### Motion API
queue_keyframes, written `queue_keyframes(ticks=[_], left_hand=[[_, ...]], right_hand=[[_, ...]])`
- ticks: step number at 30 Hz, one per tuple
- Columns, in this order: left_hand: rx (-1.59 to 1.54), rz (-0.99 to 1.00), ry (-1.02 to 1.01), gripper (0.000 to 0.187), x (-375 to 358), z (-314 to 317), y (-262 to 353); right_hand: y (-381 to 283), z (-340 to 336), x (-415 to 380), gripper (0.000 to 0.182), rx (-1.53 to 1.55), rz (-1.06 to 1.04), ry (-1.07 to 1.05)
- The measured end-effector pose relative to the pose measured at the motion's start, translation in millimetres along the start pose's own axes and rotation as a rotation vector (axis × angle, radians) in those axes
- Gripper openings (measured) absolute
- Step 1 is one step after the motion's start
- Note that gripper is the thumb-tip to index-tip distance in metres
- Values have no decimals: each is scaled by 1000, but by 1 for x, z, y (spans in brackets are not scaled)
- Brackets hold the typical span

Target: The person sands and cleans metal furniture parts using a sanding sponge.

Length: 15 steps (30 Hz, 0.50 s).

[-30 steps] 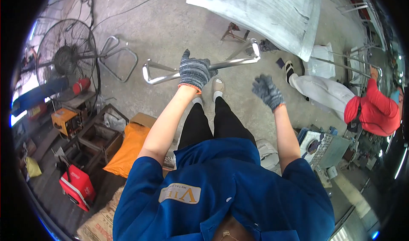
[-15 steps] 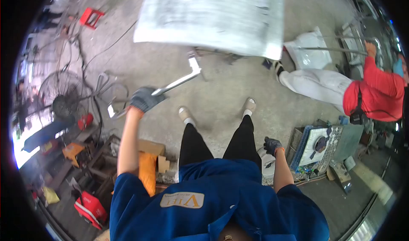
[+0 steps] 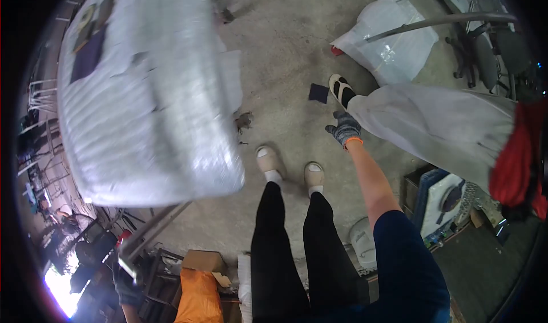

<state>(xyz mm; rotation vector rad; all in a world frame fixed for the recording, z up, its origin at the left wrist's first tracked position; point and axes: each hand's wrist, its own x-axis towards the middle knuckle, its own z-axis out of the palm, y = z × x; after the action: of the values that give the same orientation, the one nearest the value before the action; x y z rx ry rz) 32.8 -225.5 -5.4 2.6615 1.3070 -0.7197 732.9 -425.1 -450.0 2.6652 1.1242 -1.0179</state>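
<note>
My right hand (image 3: pixel 345 129), in a grey knit glove with an orange cuff, reaches forward over the concrete floor with its fingers apart and nothing in them. Just beyond its fingertips lies a small dark square pad (image 3: pixel 318 93), beside another person's sandalled foot (image 3: pixel 341 91). At the lower left, my gloved left hand (image 3: pixel 127 289) is in shadow, closed around a bent metal tube (image 3: pixel 149 231). Part of that tube passes under the edge of a large slab wrapped in white foam and clear film (image 3: pixel 154 112). My left fingers are partly hidden.
A co-worker in grey trousers (image 3: pixel 434 117) stands at the right. Near them, a plastic-wrapped bundle (image 3: pixel 391 35) lies by curved metal tubes (image 3: pixel 439 21). A white bucket (image 3: pixel 363 243), a cardboard box (image 3: pixel 204 261) and an orange bag (image 3: pixel 198 297) are close to my legs.
My right hand has moved forward from beside the bucket toward the dark pad. My left hand has dropped back with the tube. The view has turned right, so the wrapped slab appears farther left.
</note>
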Motion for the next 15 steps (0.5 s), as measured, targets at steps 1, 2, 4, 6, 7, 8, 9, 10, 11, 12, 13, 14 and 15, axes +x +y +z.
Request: queue_keyframes(ticks=[1,2,4,6,7,8,9,10,11,12,13,14,15], left_hand=[[19,11,-8,40,21,13,0],[7,13,-13,40,45,25,2],[-8,16,-12,41,93,50,-3],[-31,-22,-24,41,112,69,-1],[-41,-36,-20,42,126,79,-4],[-50,-48,-14,42,141,86,-8],[-58,-57,-8,43,155,90,-14],[-66,-69,-3,43,166,92,-21],[-78,-86,-1,43,174,93,-27],[-92,-105,2,44,178,93,-34],[-109,-120,9,44,182,94,-41],[-126,-131,16,45,189,91,-48],[-146,-153,33,45,189,92,-53]], right_hand=[[-3,9,19,71,-54,0,-1],[-2,21,43,71,-35,6,-2],[-2,53,94,72,-112,46,3],[10,100,136,74,-56,54,52],[12,107,152,75,-90,47,56],[12,112,167,77,-123,40,63],[10,116,180,79,-170,45,4],[7,127,196,82,-271,84,-44],[14,145,209,82,-366,21,-16],[19,159,218,82,-462,-43,15],[19,158,222,82,-450,-53,26],[18,147,223,67,-432,-100,-49],[13,137,231,54,-420,-157,-113]])
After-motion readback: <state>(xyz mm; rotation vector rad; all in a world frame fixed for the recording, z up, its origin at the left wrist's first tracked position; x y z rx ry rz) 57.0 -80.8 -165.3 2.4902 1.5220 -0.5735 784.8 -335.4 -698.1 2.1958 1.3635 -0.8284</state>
